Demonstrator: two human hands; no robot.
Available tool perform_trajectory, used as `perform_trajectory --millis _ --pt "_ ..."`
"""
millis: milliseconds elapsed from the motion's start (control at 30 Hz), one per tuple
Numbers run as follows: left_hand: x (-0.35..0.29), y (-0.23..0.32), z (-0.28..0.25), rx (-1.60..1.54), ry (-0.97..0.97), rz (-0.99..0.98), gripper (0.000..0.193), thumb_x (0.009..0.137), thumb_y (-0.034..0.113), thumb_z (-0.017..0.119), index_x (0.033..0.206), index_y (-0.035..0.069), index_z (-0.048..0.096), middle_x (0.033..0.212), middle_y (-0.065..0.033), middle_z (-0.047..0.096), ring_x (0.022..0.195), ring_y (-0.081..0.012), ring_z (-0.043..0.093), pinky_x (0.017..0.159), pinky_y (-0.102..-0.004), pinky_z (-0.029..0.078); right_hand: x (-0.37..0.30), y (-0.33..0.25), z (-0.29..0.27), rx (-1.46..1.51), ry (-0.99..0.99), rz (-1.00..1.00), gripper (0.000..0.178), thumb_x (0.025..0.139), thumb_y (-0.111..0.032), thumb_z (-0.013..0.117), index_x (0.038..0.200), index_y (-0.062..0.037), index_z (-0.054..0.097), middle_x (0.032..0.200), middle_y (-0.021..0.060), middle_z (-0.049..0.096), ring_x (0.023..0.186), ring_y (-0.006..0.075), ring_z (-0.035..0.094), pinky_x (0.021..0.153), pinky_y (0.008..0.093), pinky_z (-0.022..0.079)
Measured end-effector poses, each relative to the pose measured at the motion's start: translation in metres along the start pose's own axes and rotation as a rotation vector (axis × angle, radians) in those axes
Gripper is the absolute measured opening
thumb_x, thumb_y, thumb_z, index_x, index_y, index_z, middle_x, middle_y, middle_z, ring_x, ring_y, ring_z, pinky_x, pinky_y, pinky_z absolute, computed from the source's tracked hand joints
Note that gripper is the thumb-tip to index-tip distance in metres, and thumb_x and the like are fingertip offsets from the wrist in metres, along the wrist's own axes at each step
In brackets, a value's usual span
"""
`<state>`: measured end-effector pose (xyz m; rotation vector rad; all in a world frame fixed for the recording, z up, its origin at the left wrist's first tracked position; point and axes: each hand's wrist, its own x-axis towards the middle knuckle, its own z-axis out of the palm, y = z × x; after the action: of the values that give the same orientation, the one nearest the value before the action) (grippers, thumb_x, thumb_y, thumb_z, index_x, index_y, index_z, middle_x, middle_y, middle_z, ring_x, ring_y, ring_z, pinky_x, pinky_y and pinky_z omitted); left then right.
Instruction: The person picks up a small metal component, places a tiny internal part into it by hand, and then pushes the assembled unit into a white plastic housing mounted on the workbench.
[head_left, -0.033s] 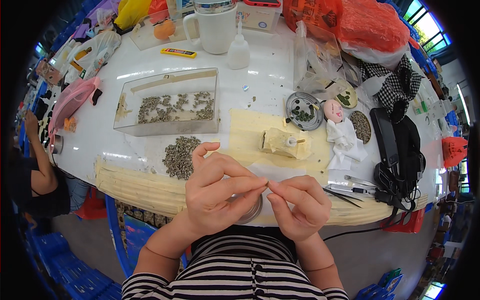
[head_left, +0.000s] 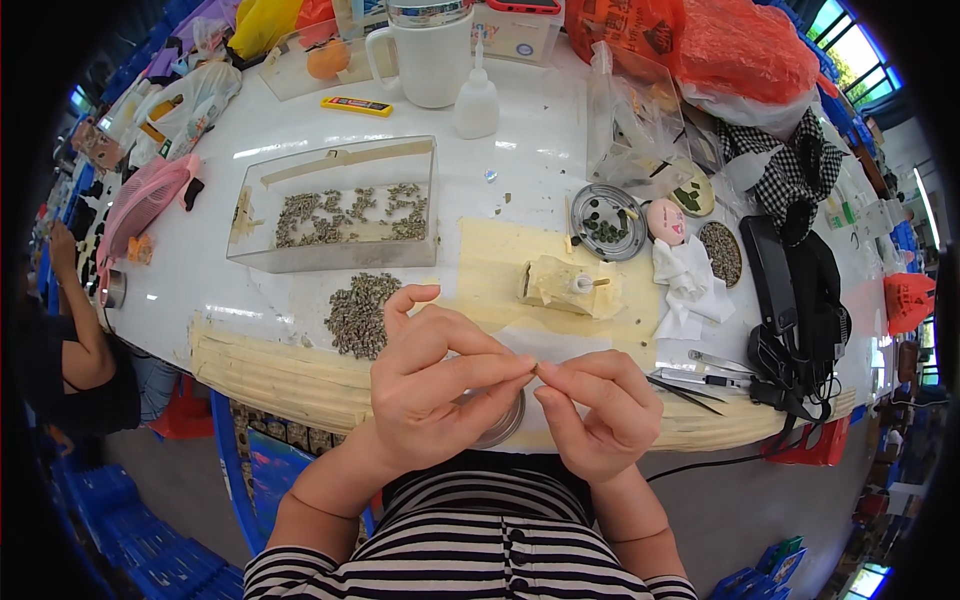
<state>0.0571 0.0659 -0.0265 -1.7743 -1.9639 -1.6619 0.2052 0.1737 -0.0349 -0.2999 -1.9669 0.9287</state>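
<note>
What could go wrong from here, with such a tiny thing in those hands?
The tiny piece is small and mostly hidden by the left hand, so a slip might drop it out of sight.

The loose pile of small grey pieces lies close to that hand; a brush could scatter it.

Slim dark tools lie just beside the right hand, and it might knock them.

At lower centre of the frame, the left hand [head_left: 440, 385] is beside the right hand [head_left: 608, 410]. Left of centre, a pile [head_left: 358, 318] lies before a box [head_left: 340, 259]. Top centre, a mug [head_left: 430, 62] stands left of a bottle [head_left: 477, 107]. Right of centre, a block [head_left: 548, 284] sits before a dish [head_left: 616, 256].
</note>
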Motion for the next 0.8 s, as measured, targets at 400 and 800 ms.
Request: perform_trajectory --millis 400,800 --pt "0.0015 0.0022 0.0 -0.025 -0.064 0.061 0.029 0.067 0.01 0.082 0.094 0.02 0.078 0.085 0.009 0.066 0.073 -0.0096 0.06 0.097 -0.0423 0.033 0.0041 0.003 -0.0038 0.151 -0.119 0.133 0.021 0.071 -0.005 0.084 0.088 -0.0008 0.071 0.079 0.0093 0.066 0.069 0.0194 0.064 0.062 0.0272 0.05" --pt "0.001 0.0019 0.0064 0.045 0.018 0.027 0.021 0.067 0.007 0.082 0.084 0.018 0.076 0.079 0.007 0.065 0.067 -0.0099 0.059 0.098 -0.0416 0.033 0.001 -0.0014 0.001 -0.098 -0.02 -0.117 0.024 0.07 -0.005 0.084 0.09 -0.0035 0.073 0.079 0.0059 0.065 0.066 0.0184 0.062 0.055 0.0273 0.048"
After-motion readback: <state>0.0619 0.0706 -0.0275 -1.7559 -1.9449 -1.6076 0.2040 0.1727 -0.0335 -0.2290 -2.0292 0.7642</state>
